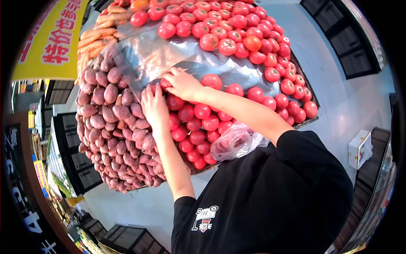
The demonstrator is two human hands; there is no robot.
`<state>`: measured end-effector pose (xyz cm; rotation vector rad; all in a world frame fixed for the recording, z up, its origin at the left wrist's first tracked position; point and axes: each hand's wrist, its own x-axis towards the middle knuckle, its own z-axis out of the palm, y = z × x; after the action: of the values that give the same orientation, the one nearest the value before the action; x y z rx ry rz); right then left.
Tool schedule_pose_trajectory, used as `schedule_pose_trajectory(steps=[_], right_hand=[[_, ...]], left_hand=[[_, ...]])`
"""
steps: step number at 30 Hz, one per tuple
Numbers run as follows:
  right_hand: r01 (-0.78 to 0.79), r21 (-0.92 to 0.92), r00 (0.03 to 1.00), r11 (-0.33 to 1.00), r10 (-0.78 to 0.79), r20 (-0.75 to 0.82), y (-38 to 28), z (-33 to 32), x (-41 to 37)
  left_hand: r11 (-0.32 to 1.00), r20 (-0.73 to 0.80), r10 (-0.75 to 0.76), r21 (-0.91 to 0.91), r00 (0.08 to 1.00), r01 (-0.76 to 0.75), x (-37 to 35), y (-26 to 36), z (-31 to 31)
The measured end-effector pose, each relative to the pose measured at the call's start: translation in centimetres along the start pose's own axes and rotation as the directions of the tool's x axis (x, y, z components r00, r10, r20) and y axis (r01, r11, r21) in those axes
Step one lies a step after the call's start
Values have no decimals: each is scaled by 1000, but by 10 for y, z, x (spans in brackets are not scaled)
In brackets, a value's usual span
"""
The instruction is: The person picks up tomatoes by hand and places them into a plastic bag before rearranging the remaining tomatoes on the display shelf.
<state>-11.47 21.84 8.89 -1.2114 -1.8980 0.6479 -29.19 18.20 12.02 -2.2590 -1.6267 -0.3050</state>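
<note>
My left hand [154,104] reaches to the border between the sweet potatoes [111,94] and the tomatoes [202,111]. A bit of red shows between its fingers, which curl over a tomato mostly hidden beneath them. Close beside it, my right hand [182,84] has its fingers around another tomato [165,84] at the edge of the dark plastic sheet [146,57]. The two hands nearly touch. Rows of tomatoes lie directly below and to the right of them.
A crumpled clear plastic bag [237,142] rests on the near tomatoes against my black shirt. More tomatoes [227,46] are heaped at the far side, with carrots [98,39] at the far left. A yellow sign [50,42] hangs at the left. Dark cabinets [344,38] stand around the stall.
</note>
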Motion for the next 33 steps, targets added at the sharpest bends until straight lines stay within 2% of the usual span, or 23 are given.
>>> schedule_pose_trajectory(steps=[3,4,5,7,9,11,13,15,16,17,19,21,22,23,24,25,26,28,29,31,33], right_hand=[[24,-48,999,999,-26,-36,-2,3,0],[32,-45,999,998,-33,-30,-2,3,0],[35,-58,999,998,-37,-30,-3,3,-1],[71,-119,995,990,-78,-61,-3,7,-3],[61,-89,995,994,-67,-71,-12,11,-5],[133,-86,984,987,-142,-104,-14,19,-4],[115,-69,987,991,-121,-101,-15,18,-1],[159,-129,973,979,-178,-146,-16,3,-8],[199,-128,951,972,-223,-213,-20,-14,-14],[128,-133,939,983,-163,-302,-26,-31,-25],[190,-85,880,978,-208,-426,-6,-77,-42],[84,-213,812,974,-190,-552,25,-133,-67],[3,-261,793,965,-161,-588,48,-157,-76],[-78,-304,768,949,-137,-625,72,-181,-82],[-140,-359,817,923,-97,-568,97,-203,-88],[-195,-414,856,889,-51,-514,121,-219,-94],[-227,-485,880,845,-35,-474,143,-228,-98],[-254,-561,928,788,35,-372,164,-238,-105],[-215,-603,943,768,2,-333,171,-241,-103],[-208,-643,957,737,18,-289,166,-244,-97],[-226,-718,966,658,55,-254,160,-243,-94]], left_hand=[[996,59,-5,-85,998,11,11,-6,-5],[995,-16,-14,-100,1000,12,11,-6,-3],[992,-11,-45,-117,999,43,10,-7,-1],[997,18,-43,-65,999,44,5,-2,-3],[996,52,-71,-44,996,74,3,5,-9],[996,45,-81,-31,996,83,0,7,-8],[996,-10,-82,-40,997,81,-3,8,-7],[993,-73,-112,-55,991,108,-9,13,-11],[984,-102,-157,-97,982,147,-12,21,-23],[974,-160,-182,-163,970,156,-15,30,-36],[787,-184,-305,-601,934,138,-28,49,-68],[400,-138,-471,-914,871,71,-43,87,-131],[95,-80,-613,-995,786,-27,-69,89,-149],[-49,-123,-653,-978,747,-203,-75,98,-165],[-174,-164,-689,-908,706,-381,-81,108,-182],[-160,-350,-644,-808,680,-567,-59,125,-209],[-156,-530,-586,-668,613,-727,-36,139,-233],[-240,-691,-483,-487,538,-840,-34,147,-245],[-310,-697,-445,-469,562,-827,-42,148,-245],[-380,-738,-388,-418,553,-825,-37,151,-251],[-375,-801,-357,-348,480,-859,-22,156,-260]])
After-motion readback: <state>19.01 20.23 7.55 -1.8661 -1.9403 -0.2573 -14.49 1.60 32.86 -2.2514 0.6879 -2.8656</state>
